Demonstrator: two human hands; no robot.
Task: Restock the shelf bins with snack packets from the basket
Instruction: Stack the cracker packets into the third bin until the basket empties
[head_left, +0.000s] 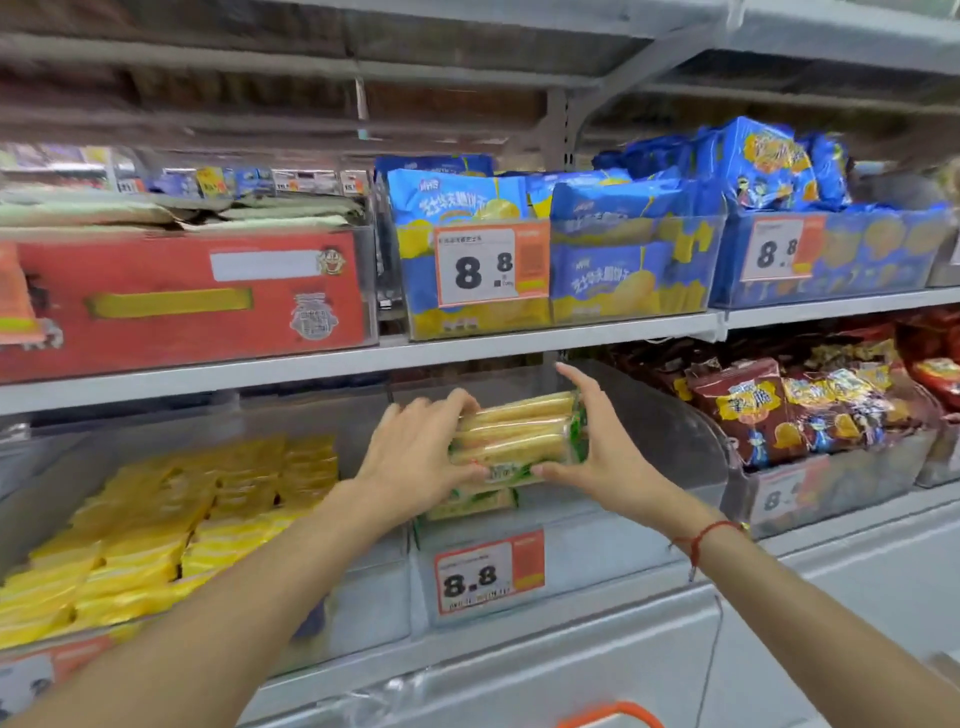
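In the head view, we hold the green-and-yellow snack packet (514, 439) between both hands above the clear middle bin (571, 545) on the lower shelf, our left hand (415, 457) curled over its left end and our right hand (602, 452) cupping its right end, thumbs meeting beneath. Its long axis runs left to right, tilted up slightly rightward. A similar packet (470, 504) lies just below it in the bin, so we judge the move is straight down and back; the orange basket handle (610, 714) shows at the bottom edge.

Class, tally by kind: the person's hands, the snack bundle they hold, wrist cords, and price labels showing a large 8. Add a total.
Hands: 2 (left hand, right hand)
Snack bundle: 1
Red wrist cord: 1
Price labels: 4
Total: 8
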